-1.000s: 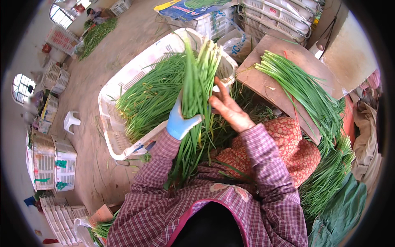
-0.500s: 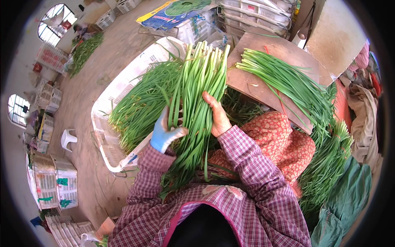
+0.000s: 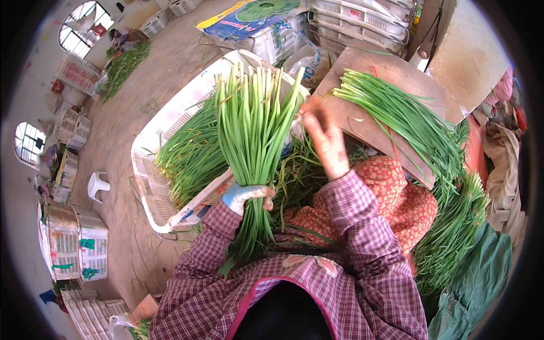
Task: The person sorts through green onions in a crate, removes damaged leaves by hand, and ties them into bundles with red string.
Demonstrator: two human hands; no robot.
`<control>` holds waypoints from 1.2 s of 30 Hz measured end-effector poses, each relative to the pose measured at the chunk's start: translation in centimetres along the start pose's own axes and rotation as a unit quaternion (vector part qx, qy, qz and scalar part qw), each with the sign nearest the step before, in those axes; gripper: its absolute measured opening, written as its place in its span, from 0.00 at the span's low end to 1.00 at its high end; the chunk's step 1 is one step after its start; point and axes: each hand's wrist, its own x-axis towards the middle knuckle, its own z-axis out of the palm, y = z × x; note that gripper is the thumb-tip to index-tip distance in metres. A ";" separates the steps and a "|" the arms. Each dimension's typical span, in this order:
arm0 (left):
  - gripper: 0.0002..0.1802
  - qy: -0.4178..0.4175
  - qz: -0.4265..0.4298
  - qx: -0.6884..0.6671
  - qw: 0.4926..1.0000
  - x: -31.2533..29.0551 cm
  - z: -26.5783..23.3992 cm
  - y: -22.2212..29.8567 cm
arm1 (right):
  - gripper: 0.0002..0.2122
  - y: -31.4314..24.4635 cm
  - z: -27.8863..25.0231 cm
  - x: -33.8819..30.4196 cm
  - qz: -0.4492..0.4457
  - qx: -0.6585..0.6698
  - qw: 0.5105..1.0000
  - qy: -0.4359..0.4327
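In a blue-and-white glove, my left hand (image 3: 247,196) is wrapped round the lower part of a thick bunch of garlic chives (image 3: 252,130). The pale cut ends fan out at the top, and the dark leaf tips hang down toward my lap. Bare and slightly blurred, my right hand (image 3: 326,139) is raised just right of the bunch, apart from it, fingers extended. Behind the bunch, a white plastic crate (image 3: 148,148) holds more loose chives (image 3: 190,156). Another bunch of chives (image 3: 391,107) lies on a brown board (image 3: 357,59) to the right.
Tied bunches (image 3: 453,221) are piled right of my knee, beside a green cloth (image 3: 479,277). Stacked white crates (image 3: 362,20) and a bag-covered crate (image 3: 277,39) stand at the back. A white stool (image 3: 97,186) is on the floor at left. Far left, a person (image 3: 120,39) sits by loose greens.
My left hand has closed round the chives, gathering them into a tight upright bunch. My right hand has come off them and moved right and up.
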 end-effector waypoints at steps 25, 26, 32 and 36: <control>0.19 0.066 -0.069 0.033 0.995 -1.8 -1.5 2.8 | 0.08 -4.2 1.1 5.6 -0.435 -0.502 0.747 -0.032; 0.19 0.064 -0.066 0.031 0.995 -1.9 -1.6 2.8 | 0.08 -4.3 0.8 5.7 -0.426 -0.500 0.753 -0.021; 0.19 0.075 -0.073 0.027 0.994 -2.0 -1.2 2.9 | 0.11 -4.3 1.2 4.7 -0.425 -0.484 0.764 -0.043; 0.23 0.066 -0.070 0.043 0.994 -1.6 -0.3 2.8 | 0.08 -3.9 2.1 3.8 -0.373 -0.477 0.792 -0.070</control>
